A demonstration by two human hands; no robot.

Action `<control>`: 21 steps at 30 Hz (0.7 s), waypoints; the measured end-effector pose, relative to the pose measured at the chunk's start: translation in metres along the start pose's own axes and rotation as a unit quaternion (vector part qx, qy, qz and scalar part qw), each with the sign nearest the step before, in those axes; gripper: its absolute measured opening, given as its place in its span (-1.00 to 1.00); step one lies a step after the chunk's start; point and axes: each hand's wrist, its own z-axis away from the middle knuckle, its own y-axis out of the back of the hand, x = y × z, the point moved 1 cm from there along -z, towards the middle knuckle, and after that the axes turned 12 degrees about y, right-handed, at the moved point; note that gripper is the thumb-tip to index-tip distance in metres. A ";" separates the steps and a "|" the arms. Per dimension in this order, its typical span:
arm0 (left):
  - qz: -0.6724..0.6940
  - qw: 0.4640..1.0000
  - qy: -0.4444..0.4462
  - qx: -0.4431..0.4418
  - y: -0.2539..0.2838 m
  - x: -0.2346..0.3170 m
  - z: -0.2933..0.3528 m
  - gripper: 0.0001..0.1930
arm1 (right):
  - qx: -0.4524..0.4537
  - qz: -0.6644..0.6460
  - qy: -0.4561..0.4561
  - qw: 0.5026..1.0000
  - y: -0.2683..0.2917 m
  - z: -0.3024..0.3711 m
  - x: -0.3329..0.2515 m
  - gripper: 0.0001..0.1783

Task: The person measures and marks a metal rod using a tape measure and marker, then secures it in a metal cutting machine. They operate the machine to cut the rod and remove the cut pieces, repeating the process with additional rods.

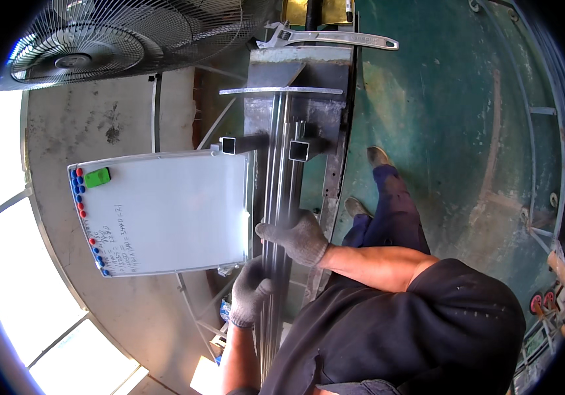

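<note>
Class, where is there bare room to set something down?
Free: the green floor right of the grey metal bench; on the bench, a narrow patch between the silver adjustable wrench and flat silver metal strip. Crowded: the shiny steel tubes around the grey-gloved left hand and right hand.

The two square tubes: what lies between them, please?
In the head view, long shiny metal bars run between the left square tube and the right square tube.

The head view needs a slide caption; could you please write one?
Gloved left hand and gloved right hand on long shiny metal pieces beside a whiteboard.
</note>
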 end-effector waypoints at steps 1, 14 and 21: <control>0.004 1.000 -0.003 -0.005 -0.003 0.007 0.000 0.13 | -0.022 0.025 0.016 0.999 0.005 -0.001 0.000 -0.49; 0.019 0.988 0.073 -0.135 0.018 -0.008 -0.033 0.09 | 0.067 -0.116 0.043 0.990 -0.005 -0.020 -0.001 -0.34; -0.014 0.997 0.014 -0.069 0.010 -0.001 -0.041 -0.07 | 0.103 0.111 0.084 0.985 -0.003 -0.026 -0.008 -0.21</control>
